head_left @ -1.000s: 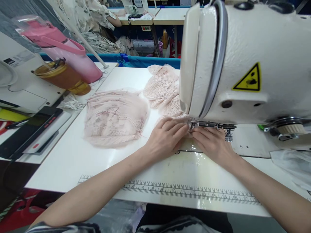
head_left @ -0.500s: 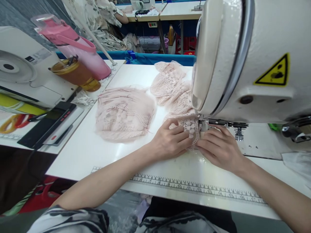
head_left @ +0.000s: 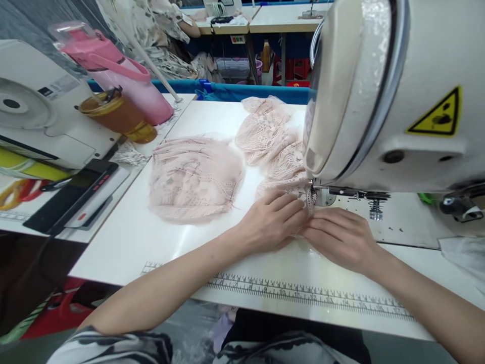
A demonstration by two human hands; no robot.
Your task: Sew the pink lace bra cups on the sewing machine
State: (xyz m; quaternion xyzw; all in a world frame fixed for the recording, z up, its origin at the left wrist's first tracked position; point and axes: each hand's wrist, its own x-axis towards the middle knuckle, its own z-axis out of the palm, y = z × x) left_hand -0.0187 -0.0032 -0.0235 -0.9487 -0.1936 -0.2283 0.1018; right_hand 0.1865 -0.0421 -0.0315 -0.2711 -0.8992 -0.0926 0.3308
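A pale pink lace cloth [head_left: 265, 134] was laid on the shiny white flat tabletop [head_left: 129, 237], and its near end was tucked under the small metal foot [head_left: 311, 188] of the big cream-white sewing machine [head_left: 364, 96]. The lace was covered in part by the bare left hand [head_left: 278, 220], with its fingers bent over the cloth. The near edge of the lace was touched by the bent fingers of the bare right hand [head_left: 339, 237], just in front of the metal foot. The fingertips of the two hands were brought close together there. It could not be told if the cloth was pinched tight by either hand, as the thumbs were hidden.

To the left, a flat, see-through pale pink cloth pile [head_left: 197, 182] with dark red threads was spread out, well apart from the hands. Black ruler marks [head_left: 280, 292] were printed along the near edge of the tabletop. A yellow three-sided warning sticker [head_left: 437, 114] was stuck on the machine. Farther left, a tall pink bottle [head_left: 113, 71] with a handle was seen, tilted in the view, just behind a brown see-through cup [head_left: 117, 116].
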